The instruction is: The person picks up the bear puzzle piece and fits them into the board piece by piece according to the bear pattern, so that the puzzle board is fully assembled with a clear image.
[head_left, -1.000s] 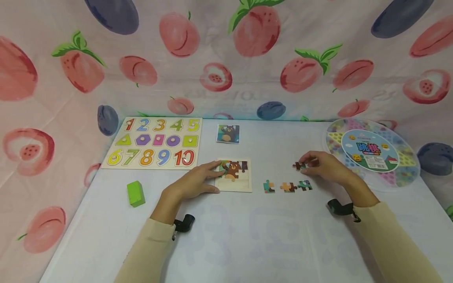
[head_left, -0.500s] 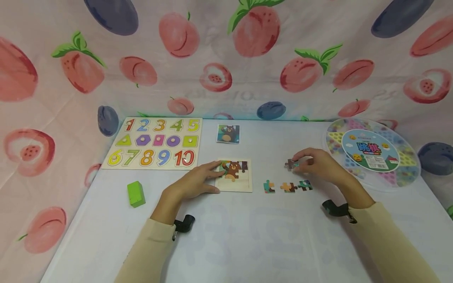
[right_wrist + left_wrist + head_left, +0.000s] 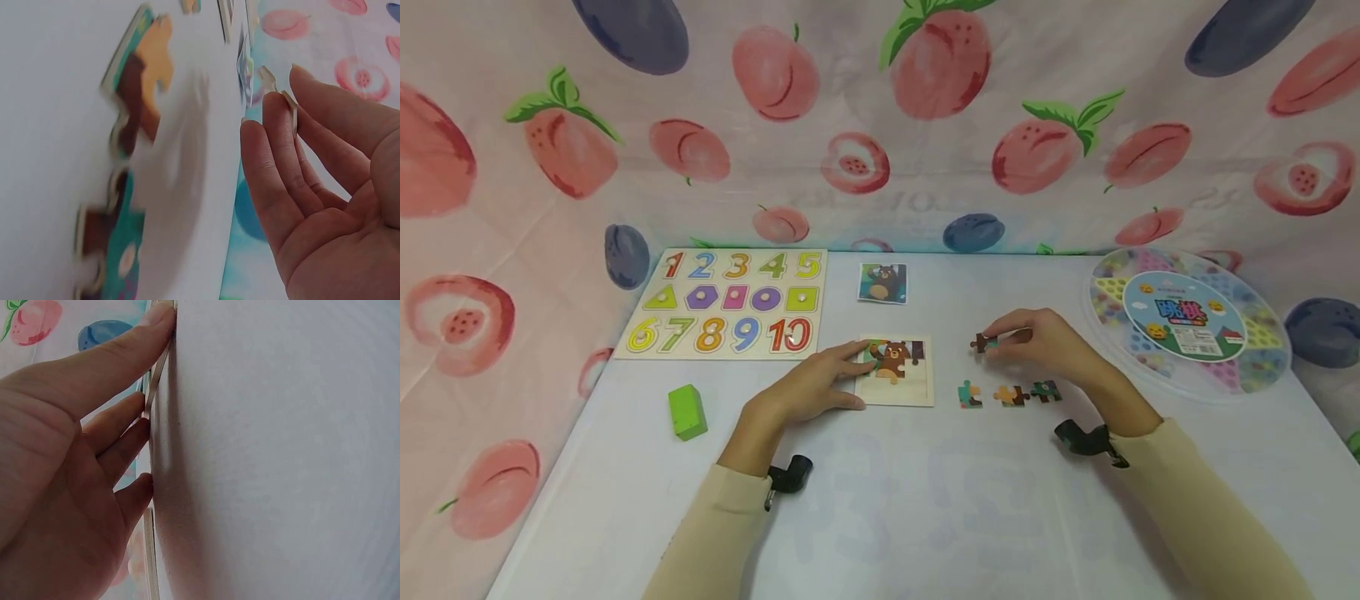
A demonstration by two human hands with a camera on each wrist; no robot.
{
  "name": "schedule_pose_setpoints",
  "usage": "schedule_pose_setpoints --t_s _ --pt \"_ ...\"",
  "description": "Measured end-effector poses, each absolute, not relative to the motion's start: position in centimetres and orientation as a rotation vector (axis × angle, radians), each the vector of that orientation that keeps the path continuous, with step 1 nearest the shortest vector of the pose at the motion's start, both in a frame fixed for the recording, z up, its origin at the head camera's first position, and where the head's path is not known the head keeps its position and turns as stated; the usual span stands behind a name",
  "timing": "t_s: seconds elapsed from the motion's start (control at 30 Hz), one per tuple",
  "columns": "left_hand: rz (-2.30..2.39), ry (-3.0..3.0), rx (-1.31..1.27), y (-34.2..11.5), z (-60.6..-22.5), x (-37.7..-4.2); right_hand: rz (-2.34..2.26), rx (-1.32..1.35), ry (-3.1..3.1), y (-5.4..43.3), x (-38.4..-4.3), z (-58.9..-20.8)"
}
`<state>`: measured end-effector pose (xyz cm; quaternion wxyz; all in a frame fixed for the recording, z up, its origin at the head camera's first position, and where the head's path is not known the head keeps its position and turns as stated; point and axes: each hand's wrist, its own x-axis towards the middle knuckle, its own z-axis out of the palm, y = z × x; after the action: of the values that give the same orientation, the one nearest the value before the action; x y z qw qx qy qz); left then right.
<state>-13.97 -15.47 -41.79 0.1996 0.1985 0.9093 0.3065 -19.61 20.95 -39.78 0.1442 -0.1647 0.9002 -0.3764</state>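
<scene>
My left hand [image 3: 812,383] rests at the left side of the wooden puzzle tray [image 3: 917,393], its fingers fairly straight and touching the edge. Inside the tray, joined pieces show part of a brown bear [image 3: 892,360]. To the tray's right, my right hand [image 3: 1045,343] pinches a dark brown and teal jigsaw piece [image 3: 980,342] above the table. The right wrist view shows that piece [image 3: 290,112] edge-on between thumb and fingers. Below it lie a teal and orange piece [image 3: 970,395], an orange and brown piece [image 3: 1011,397] and a dark green piece [image 3: 1046,392].
A bear picture card [image 3: 883,283] lies behind the tray. At the back left is a number and shape board [image 3: 722,302], with a green block [image 3: 688,412] in front of it. A round clear game box [image 3: 1184,320] stands at the right. Fruit-patterned cloth hangs behind.
My right hand has moved left toward the tray, carrying the pinched jigsaw piece away from the round box. My left hand stays at the tray's edge.
</scene>
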Motion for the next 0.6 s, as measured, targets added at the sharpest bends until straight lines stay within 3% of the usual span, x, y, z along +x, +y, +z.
schedule_pose_setpoints --t_s 0.6 --pt "0.860 2.547 0.578 -15.5 -41.9 -14.0 -1.071 -0.566 2.525 14.6 -19.6 -40.1"
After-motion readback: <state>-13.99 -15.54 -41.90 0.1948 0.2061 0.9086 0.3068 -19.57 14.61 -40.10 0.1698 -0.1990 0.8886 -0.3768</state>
